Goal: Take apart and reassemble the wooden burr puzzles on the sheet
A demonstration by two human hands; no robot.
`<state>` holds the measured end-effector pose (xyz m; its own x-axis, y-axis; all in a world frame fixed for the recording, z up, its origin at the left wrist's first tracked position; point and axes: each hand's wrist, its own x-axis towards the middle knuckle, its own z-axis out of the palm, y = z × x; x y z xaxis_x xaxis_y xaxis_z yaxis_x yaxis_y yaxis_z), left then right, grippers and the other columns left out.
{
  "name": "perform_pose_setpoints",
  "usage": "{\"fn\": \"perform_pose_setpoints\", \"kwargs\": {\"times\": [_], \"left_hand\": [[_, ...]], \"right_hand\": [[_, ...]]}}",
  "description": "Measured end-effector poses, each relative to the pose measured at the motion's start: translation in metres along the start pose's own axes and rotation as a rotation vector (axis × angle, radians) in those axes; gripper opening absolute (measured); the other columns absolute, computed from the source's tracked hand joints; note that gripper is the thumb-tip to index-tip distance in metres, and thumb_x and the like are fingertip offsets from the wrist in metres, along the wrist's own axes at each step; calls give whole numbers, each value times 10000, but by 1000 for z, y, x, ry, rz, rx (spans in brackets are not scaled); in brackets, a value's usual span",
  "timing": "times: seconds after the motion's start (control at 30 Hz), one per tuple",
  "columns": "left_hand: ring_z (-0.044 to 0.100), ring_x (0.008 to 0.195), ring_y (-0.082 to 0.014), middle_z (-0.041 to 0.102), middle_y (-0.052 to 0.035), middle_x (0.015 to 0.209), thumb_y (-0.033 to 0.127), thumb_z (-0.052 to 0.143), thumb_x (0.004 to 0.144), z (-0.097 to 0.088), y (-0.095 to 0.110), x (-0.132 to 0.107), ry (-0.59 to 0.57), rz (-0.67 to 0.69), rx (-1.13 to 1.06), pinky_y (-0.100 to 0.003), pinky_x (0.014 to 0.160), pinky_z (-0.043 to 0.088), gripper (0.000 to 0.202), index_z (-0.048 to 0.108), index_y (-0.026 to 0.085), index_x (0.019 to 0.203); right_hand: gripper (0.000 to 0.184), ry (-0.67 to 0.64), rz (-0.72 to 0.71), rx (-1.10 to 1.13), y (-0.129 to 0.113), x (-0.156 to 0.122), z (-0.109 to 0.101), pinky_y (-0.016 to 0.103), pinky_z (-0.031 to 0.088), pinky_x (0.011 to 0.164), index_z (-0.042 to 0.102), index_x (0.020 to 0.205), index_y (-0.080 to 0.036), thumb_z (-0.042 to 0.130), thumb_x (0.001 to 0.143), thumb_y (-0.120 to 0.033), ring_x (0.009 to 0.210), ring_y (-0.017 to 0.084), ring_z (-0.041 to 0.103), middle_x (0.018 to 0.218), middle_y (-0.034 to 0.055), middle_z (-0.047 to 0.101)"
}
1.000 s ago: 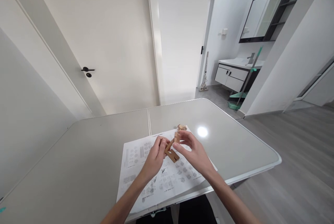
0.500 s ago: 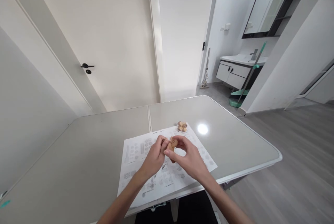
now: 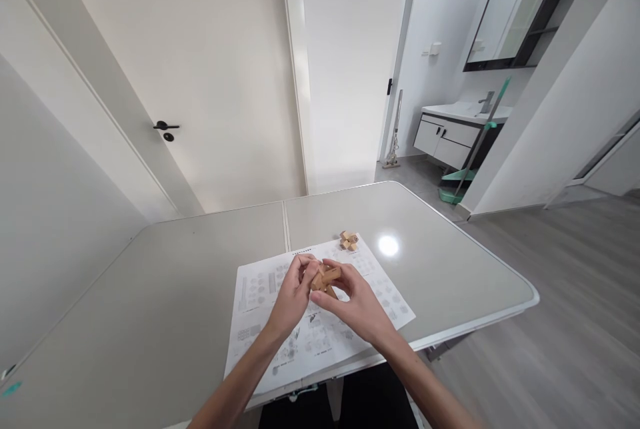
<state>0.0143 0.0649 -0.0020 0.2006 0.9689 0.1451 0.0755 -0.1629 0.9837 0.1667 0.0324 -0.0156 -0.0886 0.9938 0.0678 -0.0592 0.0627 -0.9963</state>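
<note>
Between my two hands is a wooden burr puzzle (image 3: 326,279) made of interlocking light-brown pieces, held above a printed sheet. My left hand (image 3: 295,287) closes on its left side, with the thumb and fingertips pressed against it. From the right, my right hand (image 3: 354,295) grips it between thumb and fingers. Parts of the puzzle are hidden by the fingers. Just beyond the hands, a second wooden puzzle (image 3: 349,241) of crossed blocks rests at the sheet's far edge, untouched. The white sheet (image 3: 250,349) carries grey printed diagrams.
The sheet lies on a grey folding table (image 3: 150,322) with a pale rim and a centre seam. Behind it stands a white door (image 3: 225,82). At the right are a washbasin cabinet (image 3: 447,139) and a green broom and dustpan (image 3: 451,195).
The puzzle in my hands has been turned, so a piece now lies crosswise toward the right. My hands have shifted slightly left. The second puzzle stays where it was.
</note>
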Motion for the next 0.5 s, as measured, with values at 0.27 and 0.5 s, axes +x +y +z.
{"fn": "perform_pose_setpoints", "kwargs": {"times": [0.27,0.5], "left_hand": [[622,891,-186,630,-51,1039,523,590,962,1,5,2,-25,-63,-110,-288,759,539,332,597,196,912],[669,934,-209,705,-58,998,542,482,996,-6,-25,11,15,14,152,-331,866,541,379,628,199,927]], "right_hand": [[357,-29,33,-30,2,2,-5,471,508,1049,704,1046,-254,849,742,-373,1214,302,628,1353,83,629],[459,-11,57,-97,13,5,-9,434,571,933,689,1130,-261,845,731,-427,1060,287,700,1317,79,637]]}}
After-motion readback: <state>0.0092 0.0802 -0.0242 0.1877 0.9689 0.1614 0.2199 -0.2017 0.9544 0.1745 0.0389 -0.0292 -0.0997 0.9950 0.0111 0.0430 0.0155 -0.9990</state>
